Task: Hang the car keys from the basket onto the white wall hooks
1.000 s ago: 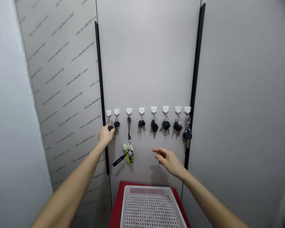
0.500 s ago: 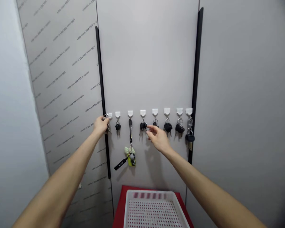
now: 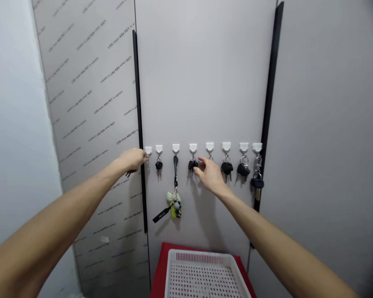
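My left hand (image 3: 134, 159) is closed on a bunch of keys (image 3: 131, 172) at the leftmost white hook (image 3: 148, 150); its ring is at the hook, and the fingers hide most of the bunch. My right hand (image 3: 211, 177) has thumb and forefinger apart, the tips beside a black-headed key bunch (image 3: 192, 165) on the fourth hook (image 3: 193, 147). Whether they touch it I cannot tell. Behind this hand, another ring hangs from the fifth hook (image 3: 209, 146), its keys hidden. Between my hands hang a small key bunch (image 3: 158, 165) and a black strap (image 3: 175, 165) with a panda charm (image 3: 176, 205).
Farther right hang two black-headed key bunches (image 3: 226, 168) and a bunch with a padlock (image 3: 257, 193). Black handle strips (image 3: 139, 103) run up the pale panel. Below, a white perforated basket (image 3: 202, 257) stands on a red surface (image 3: 158, 273).
My left hand has turned, bringing the key ring to the leftmost hook, with the keys now below the wrist. My right thumb and forefinger are closer to the fourth bunch. The view shifted slightly.
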